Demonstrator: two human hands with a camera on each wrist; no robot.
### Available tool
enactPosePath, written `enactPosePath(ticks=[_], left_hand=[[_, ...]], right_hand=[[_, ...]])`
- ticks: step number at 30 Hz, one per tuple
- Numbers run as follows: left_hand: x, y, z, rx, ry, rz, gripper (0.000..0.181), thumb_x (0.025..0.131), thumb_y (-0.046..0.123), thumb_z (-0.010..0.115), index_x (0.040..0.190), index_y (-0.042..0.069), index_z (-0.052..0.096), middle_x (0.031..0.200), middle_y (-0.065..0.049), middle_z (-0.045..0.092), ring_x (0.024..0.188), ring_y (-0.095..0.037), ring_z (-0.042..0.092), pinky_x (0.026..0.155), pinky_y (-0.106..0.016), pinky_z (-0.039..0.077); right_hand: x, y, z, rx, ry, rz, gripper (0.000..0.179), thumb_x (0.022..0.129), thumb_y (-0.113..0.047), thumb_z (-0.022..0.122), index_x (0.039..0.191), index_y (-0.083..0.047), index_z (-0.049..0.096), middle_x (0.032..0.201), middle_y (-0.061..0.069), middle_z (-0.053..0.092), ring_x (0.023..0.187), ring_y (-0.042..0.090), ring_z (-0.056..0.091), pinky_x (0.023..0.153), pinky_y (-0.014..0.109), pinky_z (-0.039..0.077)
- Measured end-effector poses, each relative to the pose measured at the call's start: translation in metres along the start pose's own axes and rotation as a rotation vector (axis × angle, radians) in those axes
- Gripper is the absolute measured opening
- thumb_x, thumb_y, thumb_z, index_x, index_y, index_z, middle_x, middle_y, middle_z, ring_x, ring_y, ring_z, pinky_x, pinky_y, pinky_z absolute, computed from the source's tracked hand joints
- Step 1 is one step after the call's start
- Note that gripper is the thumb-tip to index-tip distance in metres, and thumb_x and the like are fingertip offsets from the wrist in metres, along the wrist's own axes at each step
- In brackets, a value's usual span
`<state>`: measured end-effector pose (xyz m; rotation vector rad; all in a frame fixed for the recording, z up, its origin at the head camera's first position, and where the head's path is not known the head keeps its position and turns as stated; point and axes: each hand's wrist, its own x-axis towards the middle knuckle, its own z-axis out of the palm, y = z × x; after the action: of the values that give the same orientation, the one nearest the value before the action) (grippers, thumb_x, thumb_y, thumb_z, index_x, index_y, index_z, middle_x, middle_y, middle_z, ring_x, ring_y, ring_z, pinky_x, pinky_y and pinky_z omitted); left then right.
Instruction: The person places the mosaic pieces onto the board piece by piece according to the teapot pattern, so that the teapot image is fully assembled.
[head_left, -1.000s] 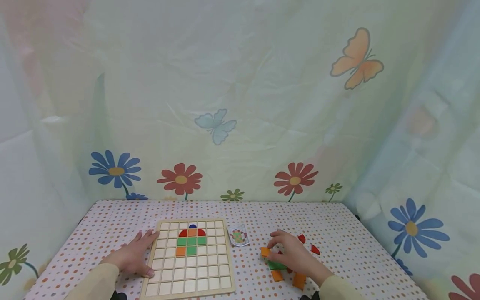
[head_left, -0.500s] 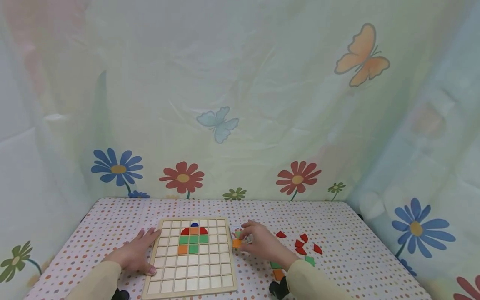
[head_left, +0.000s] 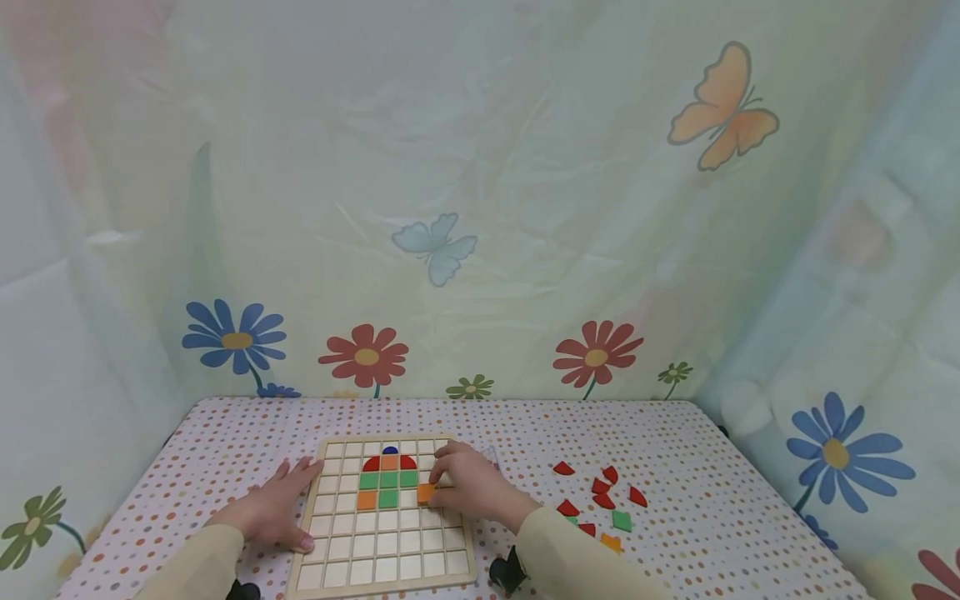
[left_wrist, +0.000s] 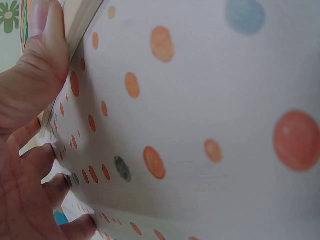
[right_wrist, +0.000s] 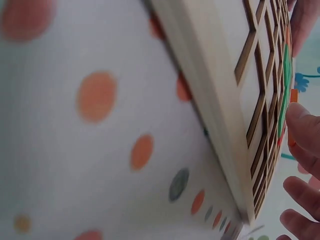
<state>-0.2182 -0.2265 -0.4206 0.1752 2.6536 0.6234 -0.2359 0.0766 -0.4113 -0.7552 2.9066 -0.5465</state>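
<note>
A wooden grid board (head_left: 382, 546) lies on the table. In its upper middle sit tiles: a blue piece (head_left: 390, 450), red rounded pieces (head_left: 371, 464), several green squares (head_left: 388, 481) and orange squares (head_left: 367, 500). My right hand (head_left: 480, 487) pinches another orange square tile (head_left: 425, 494) between thumb and fingers, over the board's right half. The right wrist view shows the thumb (right_wrist: 298, 117) against that tile. With fingers spread, my left hand (head_left: 272, 508) rests along the board's left edge; in the left wrist view its thumb (left_wrist: 42, 45) lies against the wooden frame (left_wrist: 82, 20).
Loose red pieces (head_left: 602, 500), a green square (head_left: 622, 521) and an orange piece (head_left: 611, 542) lie on the dotted tablecloth (head_left: 675, 467) at the right. A small picture card (head_left: 491, 455) is mostly hidden behind my right hand. A flowered curtain (head_left: 525, 208) hangs behind the table.
My right hand has moved left from the loose pieces, past the picture card, onto the board, carrying the orange square tile. My left hand has stayed at the board's left edge.
</note>
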Motion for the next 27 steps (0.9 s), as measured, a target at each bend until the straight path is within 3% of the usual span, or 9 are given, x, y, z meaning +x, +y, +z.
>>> enactPosePath(ticks=[7, 27], left_hand=[[-0.001, 0.000, 0.002, 0.011, 0.007, -0.002, 0.113, 0.066, 0.031, 0.093, 0.157, 0.001, 0.032, 0.165, -0.032, 0.020, 0.151, -0.059, 0.008, 0.111, -0.085, 0.016], [-0.001, 0.000, 0.001, 0.005, 0.009, 0.012, 0.114, 0.066, 0.030, 0.093, 0.157, 0.001, 0.032, 0.165, -0.032, 0.020, 0.151, -0.059, 0.007, 0.111, -0.085, 0.016]], right_hand=[[0.008, -0.008, 0.008, -0.049, -0.002, -0.007, 0.012, 0.084, -0.027, 0.086, 0.088, -0.018, 0.079, 0.129, 0.003, 0.068, 0.127, 0.021, 0.060, 0.104, 0.035, 0.055], [0.013, -0.018, 0.007, -0.063, -0.024, -0.046, 0.013, 0.084, -0.028, 0.086, 0.088, -0.017, 0.079, 0.127, 0.003, 0.070, 0.124, 0.020, 0.060, 0.105, 0.034, 0.054]])
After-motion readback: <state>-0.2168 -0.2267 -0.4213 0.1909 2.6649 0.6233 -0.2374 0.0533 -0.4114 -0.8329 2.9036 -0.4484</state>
